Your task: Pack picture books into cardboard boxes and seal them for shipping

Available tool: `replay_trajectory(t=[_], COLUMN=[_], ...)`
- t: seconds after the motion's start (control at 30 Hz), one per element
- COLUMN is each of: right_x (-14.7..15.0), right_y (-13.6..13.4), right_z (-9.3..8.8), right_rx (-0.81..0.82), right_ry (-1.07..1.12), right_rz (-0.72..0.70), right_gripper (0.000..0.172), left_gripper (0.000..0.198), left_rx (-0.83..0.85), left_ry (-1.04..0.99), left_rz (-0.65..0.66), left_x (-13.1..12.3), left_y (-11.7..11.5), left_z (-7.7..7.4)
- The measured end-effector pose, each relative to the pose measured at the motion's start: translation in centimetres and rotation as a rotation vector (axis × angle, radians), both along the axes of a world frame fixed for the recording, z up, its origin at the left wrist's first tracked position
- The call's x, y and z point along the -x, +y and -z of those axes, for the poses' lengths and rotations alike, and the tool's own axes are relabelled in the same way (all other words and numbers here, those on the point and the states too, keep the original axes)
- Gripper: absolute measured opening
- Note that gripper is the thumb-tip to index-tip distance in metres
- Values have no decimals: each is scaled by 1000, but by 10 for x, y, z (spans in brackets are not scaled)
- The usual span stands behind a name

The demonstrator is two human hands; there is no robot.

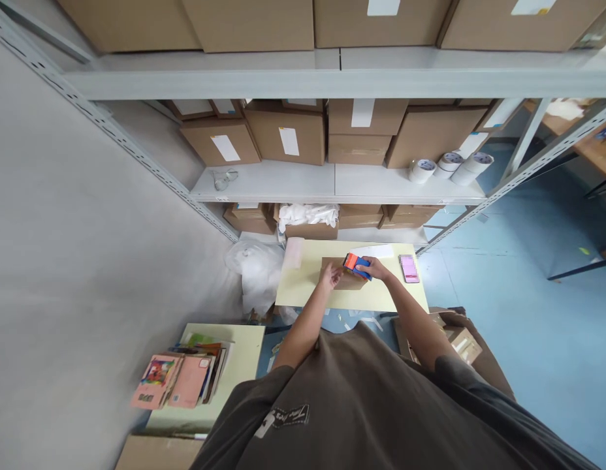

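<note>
A small brown cardboard box [350, 281] lies on a pale yellow table [303, 290]. My left hand [331, 274] rests on the box's left part, fingers curled against the cardboard. My right hand [375, 268] is closed around an orange and blue tape dispenser [356, 263], which sits on top of the box. A pink phone [409, 268] lies on the table just right of my right hand. A white sheet [379, 250] lies behind the box.
Grey metal shelving [332, 183] behind the table holds several cardboard boxes and rolls of tape [450, 166]. A white plastic bag [256, 267] sits left of the table. A second table [234, 365] with stacked books [180, 380] is at lower left. Boxes [462, 343] stand on the blue floor.
</note>
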State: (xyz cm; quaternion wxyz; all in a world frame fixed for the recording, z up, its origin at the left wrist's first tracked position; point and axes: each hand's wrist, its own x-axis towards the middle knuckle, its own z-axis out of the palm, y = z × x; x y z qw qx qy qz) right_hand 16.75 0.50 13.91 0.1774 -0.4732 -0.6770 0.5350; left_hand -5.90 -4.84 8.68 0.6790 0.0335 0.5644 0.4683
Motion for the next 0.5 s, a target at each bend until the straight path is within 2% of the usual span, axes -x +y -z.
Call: replay_trajectory(t=[0.1,0.23,0.37,0.5], right_x=[0,5,16,32], right_y=[1,3,7,12], right_z=[1,-5,-18,-31], right_rx=[-2,-15,-74,-115], right_ry=[4,-77,-192,-308], right_rz=[-15,-66,-114,-157], right_gripper=[68,65,63,64], left_gripper=[35,24,24,32], left_rx=[-36,-146,-211,-206], left_ry=[3,74,179,185], left_rz=[-108,-238,-326,-468], left_x=[11,28,40,51], left_y=[8,3,-4,-11], left_z=[-10,-18,-20,-17])
